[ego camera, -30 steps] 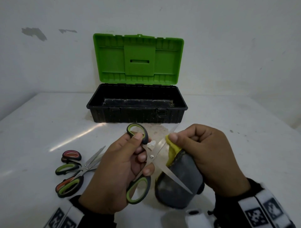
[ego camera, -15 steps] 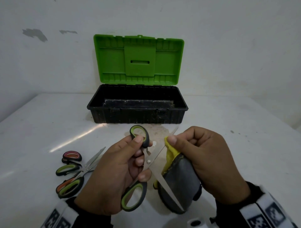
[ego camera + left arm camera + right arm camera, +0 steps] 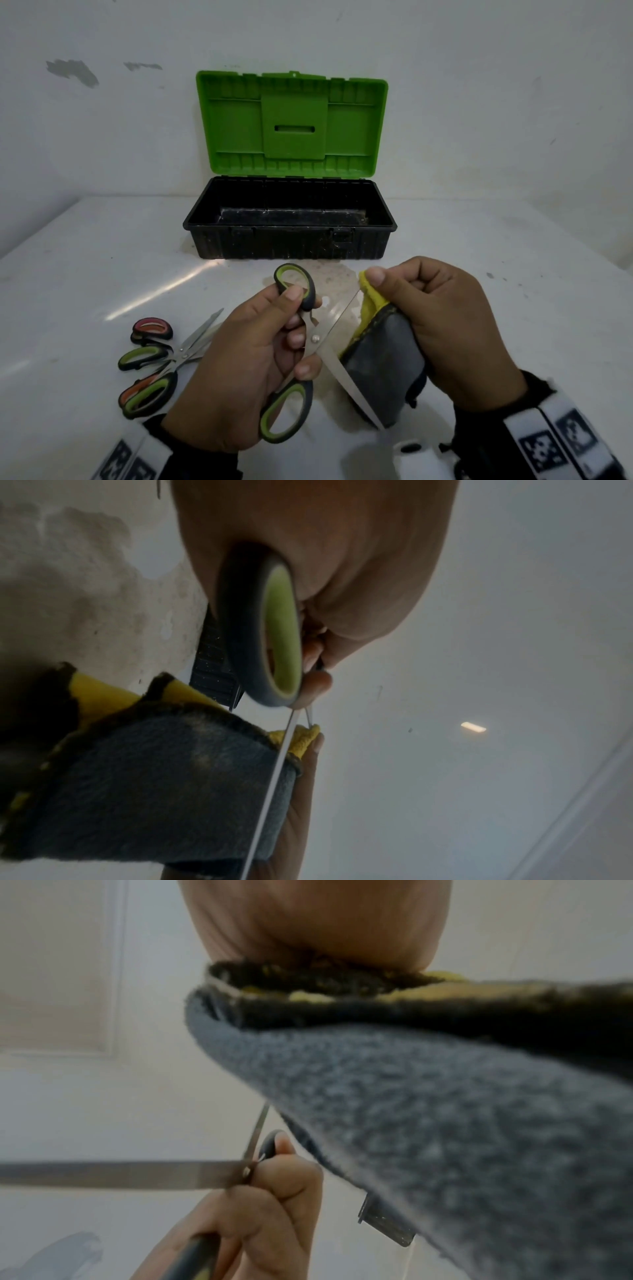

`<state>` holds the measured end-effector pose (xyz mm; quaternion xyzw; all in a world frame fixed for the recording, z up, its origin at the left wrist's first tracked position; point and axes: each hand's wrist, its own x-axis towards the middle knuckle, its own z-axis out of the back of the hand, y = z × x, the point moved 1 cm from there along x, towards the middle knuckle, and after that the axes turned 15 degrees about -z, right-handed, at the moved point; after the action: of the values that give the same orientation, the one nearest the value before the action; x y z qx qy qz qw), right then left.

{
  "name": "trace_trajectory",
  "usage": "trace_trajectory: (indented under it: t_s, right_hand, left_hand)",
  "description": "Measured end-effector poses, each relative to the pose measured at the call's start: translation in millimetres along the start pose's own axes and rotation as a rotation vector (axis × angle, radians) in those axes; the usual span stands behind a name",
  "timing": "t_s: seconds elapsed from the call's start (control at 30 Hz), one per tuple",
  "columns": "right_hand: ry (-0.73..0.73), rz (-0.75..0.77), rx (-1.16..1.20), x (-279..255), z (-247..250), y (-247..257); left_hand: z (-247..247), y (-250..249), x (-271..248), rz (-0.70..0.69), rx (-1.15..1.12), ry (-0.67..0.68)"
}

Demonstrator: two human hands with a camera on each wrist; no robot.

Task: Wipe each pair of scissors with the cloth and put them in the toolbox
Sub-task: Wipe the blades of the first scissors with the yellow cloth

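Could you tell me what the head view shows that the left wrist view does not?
Only the head view shows the open toolbox with its green lid, and the spare scissors on the table. Only the left wrist view shows the held scissors' handle loop close up, edge-on. Both show the left hand holding the open scissors and the right hand gripping the cloth.

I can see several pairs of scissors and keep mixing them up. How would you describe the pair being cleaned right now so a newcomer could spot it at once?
Start at the open toolbox with the green lid at the back of the white table. Just in front of it, the left hand holds the green-handled scissors. Unlike the scissors lying on the table to the left, this pair is lifted, blades spread wide, one blade against the grey and yellow cloth.
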<state>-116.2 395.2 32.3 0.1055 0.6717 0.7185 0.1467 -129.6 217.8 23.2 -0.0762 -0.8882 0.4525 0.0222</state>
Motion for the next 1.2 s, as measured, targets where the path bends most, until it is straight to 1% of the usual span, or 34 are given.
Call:
trace_trajectory:
  t_s: [0.17, 0.33, 0.4, 0.5, 0.57, 0.73, 0.8, 0.93, 1.0, 1.1, 1.17, 1.2]
  right_hand:
    - [0.08, -0.016, -0.052, -10.5, -6.2, -1.8]
    - [0.006, -0.025, -0.004, 1.0, -0.8, -1.5]
    - [0.009, -0.028, -0.005, -1.4, -2.4, -2.6]
    - [0.083, -0.043, -0.061, -11.9, -7.2, -4.2]
    - [0.101, -0.055, -0.054, -12.7, -7.2, -5.2]
    - [-0.028, -0.036, -0.021, 7.5, 7.7, -2.2]
    - [-0.072, -0.05, 0.003, 17.4, 16.3, -4.3]
    - [-0.127, -0.057, -0.037, 30.6, 33.5, -12.1]
    - [-0.187, -0.002, -0.096, 35.1, 41.9, -13.1]
    - [-0.261, 0.137, -0.218, 39.3, 48.8, -6.9]
    - [-0.215, 0.234, -0.276, 37.2, 45.0, 1.2]
    - [-0.162, 0.276, -0.3, 34.6, 41.5, 5.2]
  left_hand:
    - [1.6, -0.6, -0.4, 0.001, 0.01, -0.005]
    - [0.3, 0.0, -1.4, 0.003, 0.012, 0.0]
    - [0.0, -0.4, -1.0, -0.001, 0.01, 0.006]
    - [1.2, -0.5, -0.8, -0.012, 0.025, 0.015]
    - [2.1, 0.8, -1.0, -0.018, 0.036, 0.028]
    - [0.7, 3.1, -1.9, -0.02, 0.058, 0.046]
    - [1.3, 3.7, -2.5, -0.021, 0.084, 0.054]
    - [3.5, 1.2, -1.6, -0.041, 0.159, 0.067]
    - [3.9, 0.1, -1.1, -0.047, 0.223, 0.113]
    - [2.4, 1.0, -1.2, -0.059, 0.362, 0.2]
    - [0.7, 3.5, -0.9, -0.05, 0.438, 0.228]
    - [-0.1, 5.1, -0.1, -0.043, 0.468, 0.232]
